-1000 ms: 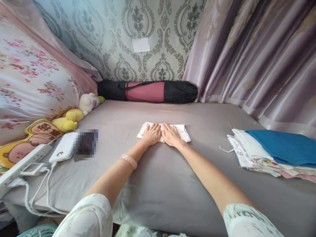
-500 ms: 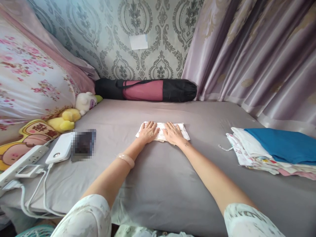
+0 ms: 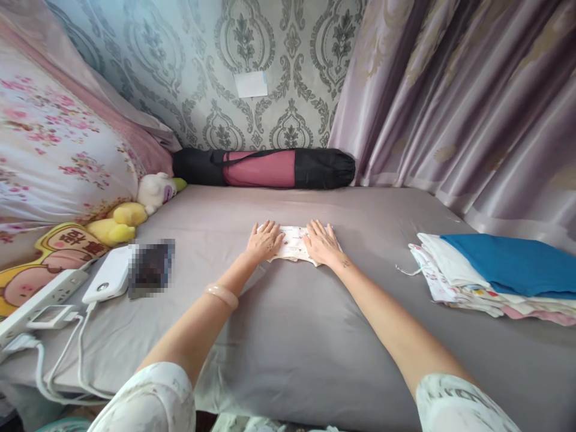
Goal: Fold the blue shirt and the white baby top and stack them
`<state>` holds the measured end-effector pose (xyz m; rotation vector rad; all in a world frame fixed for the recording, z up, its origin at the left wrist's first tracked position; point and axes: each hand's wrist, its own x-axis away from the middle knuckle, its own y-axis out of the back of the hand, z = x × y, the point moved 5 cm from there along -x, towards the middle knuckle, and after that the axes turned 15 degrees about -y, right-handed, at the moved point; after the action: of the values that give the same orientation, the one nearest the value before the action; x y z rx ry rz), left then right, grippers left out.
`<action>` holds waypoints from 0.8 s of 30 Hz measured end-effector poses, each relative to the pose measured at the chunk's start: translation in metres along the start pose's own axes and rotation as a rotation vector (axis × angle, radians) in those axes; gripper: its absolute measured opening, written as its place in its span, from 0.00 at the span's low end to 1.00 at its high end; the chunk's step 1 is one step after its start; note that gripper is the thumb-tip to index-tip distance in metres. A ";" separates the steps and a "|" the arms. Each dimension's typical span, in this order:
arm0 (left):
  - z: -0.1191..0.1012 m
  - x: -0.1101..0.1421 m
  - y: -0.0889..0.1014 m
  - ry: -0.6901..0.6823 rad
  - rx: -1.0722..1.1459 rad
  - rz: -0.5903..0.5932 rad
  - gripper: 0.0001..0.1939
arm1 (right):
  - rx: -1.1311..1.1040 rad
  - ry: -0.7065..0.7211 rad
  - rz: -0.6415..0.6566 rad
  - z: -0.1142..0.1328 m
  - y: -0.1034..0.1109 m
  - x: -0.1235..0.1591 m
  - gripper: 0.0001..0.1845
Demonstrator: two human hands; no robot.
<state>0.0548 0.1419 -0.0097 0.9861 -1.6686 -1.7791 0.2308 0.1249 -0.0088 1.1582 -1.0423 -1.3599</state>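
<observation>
A small folded white cloth (image 3: pixel 295 241) with a fine print lies flat on the grey bed sheet (image 3: pixel 310 336). My left hand (image 3: pixel 265 241) rests palm down on its left end, fingers stretched out. On the right end lies my right hand (image 3: pixel 322 243), also flat with the fingers extended. Both palms cover the cloth's ends, so only its middle and parts of its edges show. What kind of garment or cloth it is, I cannot tell.
A folded clothes stack (image 3: pixel 499 270), blue on top, sits at right. At left are a power strip (image 3: pixel 45 297), a white power bank (image 3: pixel 110 276), a blurred dark object (image 3: pixel 152 267) and plush toys (image 3: pixel 121 222). A rolled mat bag (image 3: pixel 258 168) lies against the wall.
My hands have moved apart on the cloth, the left one shifting left and the right one right. More of the cloth's middle now shows. The view has tilted slightly.
</observation>
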 end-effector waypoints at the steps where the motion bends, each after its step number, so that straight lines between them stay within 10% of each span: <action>1: 0.003 0.001 -0.002 0.012 0.010 0.001 0.25 | 0.004 -0.008 -0.001 -0.002 -0.001 0.000 0.31; 24: 0.030 0.026 -0.005 0.044 0.089 0.065 0.29 | 0.035 -0.056 0.050 -0.043 -0.001 0.003 0.34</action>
<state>0.0161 0.1406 -0.0190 0.9900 -1.7463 -1.6422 0.2733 0.1216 -0.0170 1.1177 -1.1326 -1.3462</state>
